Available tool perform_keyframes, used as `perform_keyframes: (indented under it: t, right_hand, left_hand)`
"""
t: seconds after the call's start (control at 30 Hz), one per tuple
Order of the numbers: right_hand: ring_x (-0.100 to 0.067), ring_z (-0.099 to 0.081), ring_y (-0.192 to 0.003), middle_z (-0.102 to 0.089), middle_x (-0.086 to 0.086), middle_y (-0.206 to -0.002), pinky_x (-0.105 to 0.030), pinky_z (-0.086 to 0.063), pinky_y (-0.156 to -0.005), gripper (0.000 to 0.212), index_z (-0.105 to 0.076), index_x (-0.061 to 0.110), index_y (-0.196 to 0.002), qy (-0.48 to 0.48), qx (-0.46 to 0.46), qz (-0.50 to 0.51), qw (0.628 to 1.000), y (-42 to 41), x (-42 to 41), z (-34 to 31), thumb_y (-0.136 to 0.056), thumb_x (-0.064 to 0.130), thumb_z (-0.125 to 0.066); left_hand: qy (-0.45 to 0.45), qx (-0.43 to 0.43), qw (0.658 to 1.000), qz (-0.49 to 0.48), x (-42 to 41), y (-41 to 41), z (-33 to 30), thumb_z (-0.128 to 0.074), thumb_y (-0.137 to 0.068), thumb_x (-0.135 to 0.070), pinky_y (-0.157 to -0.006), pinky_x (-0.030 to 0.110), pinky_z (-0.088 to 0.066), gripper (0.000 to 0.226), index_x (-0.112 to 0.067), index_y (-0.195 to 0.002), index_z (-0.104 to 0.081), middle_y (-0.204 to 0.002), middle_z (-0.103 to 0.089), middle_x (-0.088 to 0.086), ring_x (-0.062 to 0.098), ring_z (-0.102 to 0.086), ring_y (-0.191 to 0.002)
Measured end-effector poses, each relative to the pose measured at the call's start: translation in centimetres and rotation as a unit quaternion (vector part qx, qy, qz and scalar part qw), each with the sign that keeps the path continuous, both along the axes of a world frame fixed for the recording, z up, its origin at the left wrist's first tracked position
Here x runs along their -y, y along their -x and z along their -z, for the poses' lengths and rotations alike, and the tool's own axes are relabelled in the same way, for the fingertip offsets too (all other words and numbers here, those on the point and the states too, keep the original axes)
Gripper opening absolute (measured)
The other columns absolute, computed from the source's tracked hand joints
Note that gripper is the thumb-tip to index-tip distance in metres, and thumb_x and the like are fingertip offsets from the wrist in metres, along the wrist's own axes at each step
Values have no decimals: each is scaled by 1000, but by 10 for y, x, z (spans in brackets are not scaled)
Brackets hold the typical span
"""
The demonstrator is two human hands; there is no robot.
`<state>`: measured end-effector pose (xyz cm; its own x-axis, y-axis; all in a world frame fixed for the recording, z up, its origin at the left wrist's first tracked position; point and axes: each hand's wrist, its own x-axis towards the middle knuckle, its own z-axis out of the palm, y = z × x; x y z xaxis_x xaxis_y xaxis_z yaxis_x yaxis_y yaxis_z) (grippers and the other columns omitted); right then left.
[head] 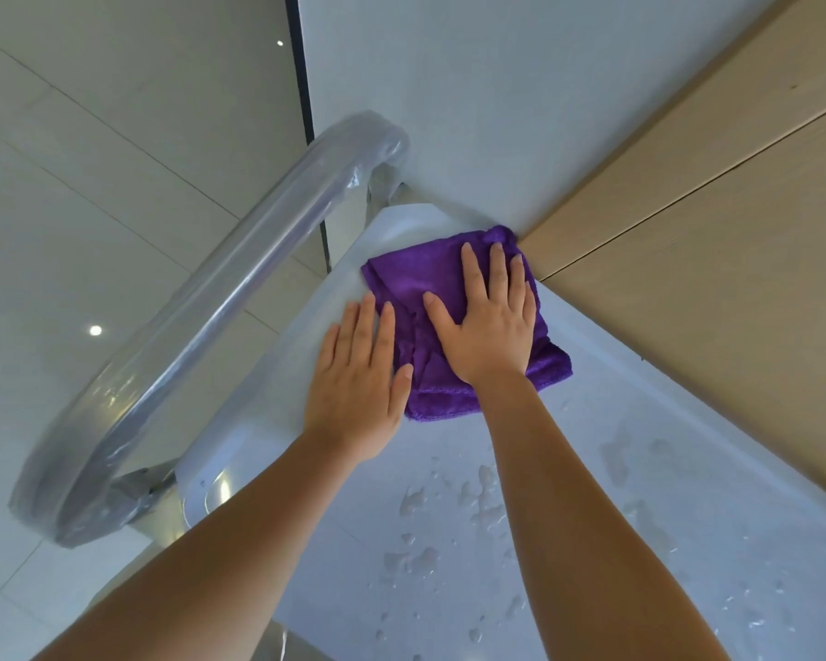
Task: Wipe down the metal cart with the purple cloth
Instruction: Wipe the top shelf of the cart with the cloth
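Note:
A folded purple cloth lies flat on the top shelf of the metal cart, near its far corner. My right hand presses flat on the cloth with fingers spread. Beside it, my left hand lies flat too, its palm on the bare shelf and its thumb and fingertips touching the cloth's left edge. Water drops and wet patches spread over the shelf nearer to me.
The cart's curved handle, wrapped in clear plastic film, arcs along the left side. A wooden panel borders the cart on the right and a white wall stands behind it. Pale tiled floor lies to the left.

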<state>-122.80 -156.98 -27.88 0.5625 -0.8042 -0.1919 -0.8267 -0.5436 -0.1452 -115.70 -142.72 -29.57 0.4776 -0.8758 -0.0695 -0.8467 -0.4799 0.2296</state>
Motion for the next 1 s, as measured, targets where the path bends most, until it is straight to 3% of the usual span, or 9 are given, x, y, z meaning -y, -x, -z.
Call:
perform_keyframes:
  t: [0.17,0.27,0.57,0.67,0.8,0.87,0.93,1.0]
  right_hand:
    - [-23,6,-146,-1,0,-159,-38,3,-116,73,-3,32,-150,7,5,40,999,3,-6,1,-90,67,-25]
    - [-24,5,-146,-1,0,-159,-39,2,-116,73,-4,31,-150,8,16,106,994,9,-17,3,-90,67,-26]
    - [-33,15,-143,13,-6,-158,-52,5,-113,79,9,24,-150,-77,19,345,935,4,-18,-4,-91,61,-29]
    - [-37,9,-143,6,-13,-158,-53,4,-113,80,0,19,-151,-41,12,280,959,13,-19,-2,-90,63,-29]
    - [-42,-23,-138,-32,-19,-149,-54,-9,-112,75,-40,17,-142,83,76,13,994,37,-19,3,-83,63,-35]
    - [-40,-13,-141,-23,-14,-154,-56,-7,-112,78,-31,27,-146,48,27,-70,996,39,-14,2,-81,70,-31]
    - [-39,4,-143,-2,-7,-159,-56,1,-113,84,-10,38,-149,2,-30,-57,998,36,-9,-2,-77,80,-25]
    - [-40,12,-142,8,-5,-159,-55,5,-112,86,0,42,-148,-7,-45,-13,999,35,-9,-3,-76,82,-25]
  left_hand:
    - [-1,-3,1000,-14,1,1,0,-25,-93,-41,-109,43,-24,64,1,-140,-34,-143,-39,23,36,-38,-133]
    - [9,-6,1000,-17,2,2,1,-26,-93,-41,-110,39,-16,65,2,-141,-30,-144,-37,23,36,-36,-134]
    - [32,-1,999,14,-1,0,2,-25,-94,-37,-107,43,-16,58,-5,-143,-29,-146,-34,23,38,-33,-135]
    - [45,-15,998,32,-4,-1,3,-26,-94,-34,-109,42,-13,58,-2,-142,-22,-147,-33,20,30,-25,-137]
    - [54,-15,991,118,-5,0,1,-20,-98,-35,-110,43,-16,55,-1,-141,-27,-147,-35,17,28,-24,-137]
    - [47,-14,987,152,-5,0,1,-20,-98,-34,-110,42,-16,54,-1,-140,-30,-147,-37,16,28,-25,-136]
    - [30,-14,989,146,-4,-1,2,-15,-99,-36,-110,41,-16,55,-1,-140,-29,-146,-38,17,28,-27,-136]
    - [17,-18,991,131,-3,-2,1,-9,-99,-38,-110,40,-16,59,-1,-140,-28,-145,-39,18,30,-31,-136]
